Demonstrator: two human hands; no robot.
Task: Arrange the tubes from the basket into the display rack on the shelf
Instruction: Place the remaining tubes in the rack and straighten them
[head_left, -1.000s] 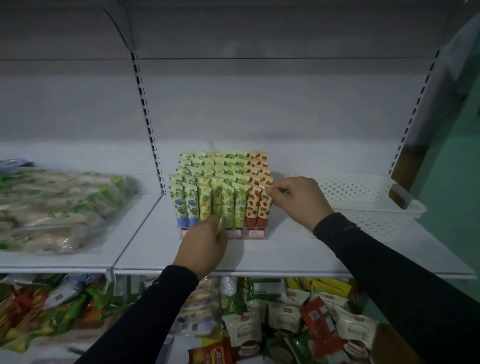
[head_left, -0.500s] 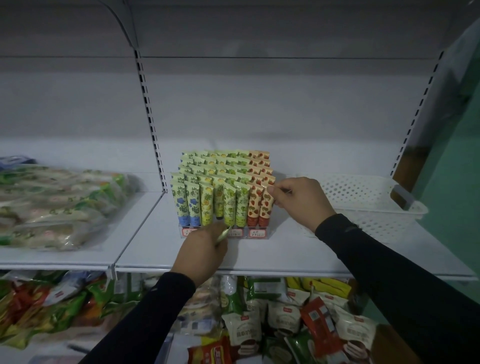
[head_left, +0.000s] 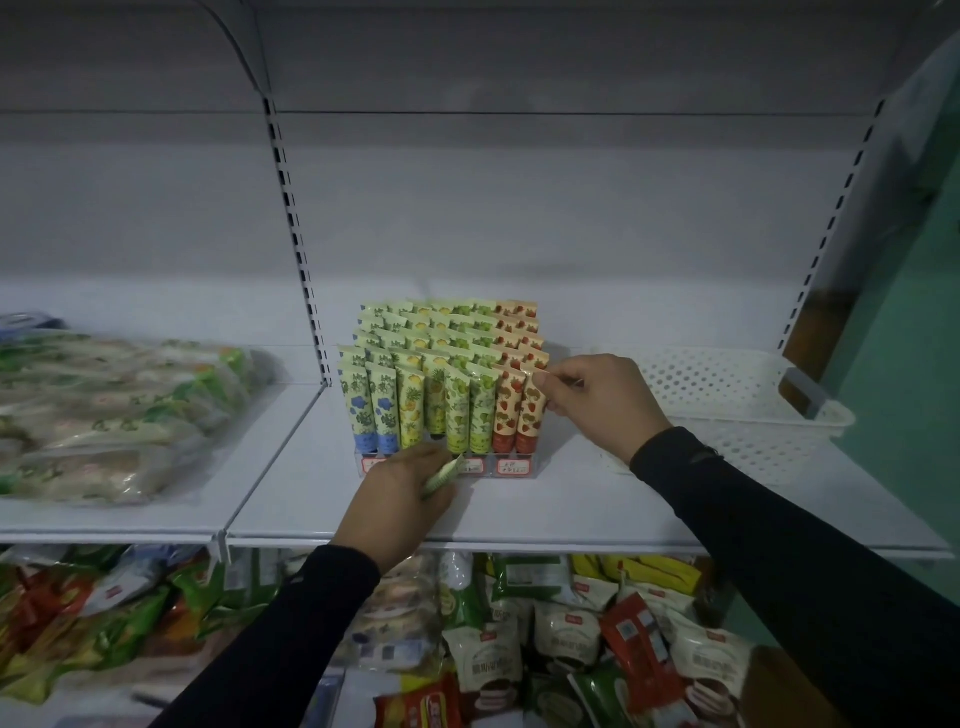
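On the far left, clear bags of packaged goods (head_left: 104, 415) lie on the white shelf (head_left: 545, 509). To their right, a clear display rack (head_left: 447, 465) stands on the shelf, filled with upright tubes (head_left: 441, 374) in rows: blue-capped ones on the left, yellow and green in the middle, red strawberry ones on the right. 1 slot in the front row, between a yellow tube and a green one, looks darker than its neighbours; whether it holds a tube cannot be told.

The left hand (head_left: 397, 493) sits just in front of the rack's base, its fingers curled round a green tube (head_left: 441, 477) that lies tilted, its flat end poking out toward the rack. Small red and white labels (head_left: 511, 466) show on the rack's front edge beside this hand.

The right hand (head_left: 597, 405) is at the rack's right front corner, thumb and fingertips pinching the top of the front red tube (head_left: 530, 410), which stands in the rack.

Farther right, a white perforated basket (head_left: 737, 410) rests on the same shelf, near the right hand but apart from it. Its inside is only partly visible from here.

Below the shelf, mixed snack packets (head_left: 545, 639) are piled on the lower level. Both arms wear dark sleeves (head_left: 779, 545).
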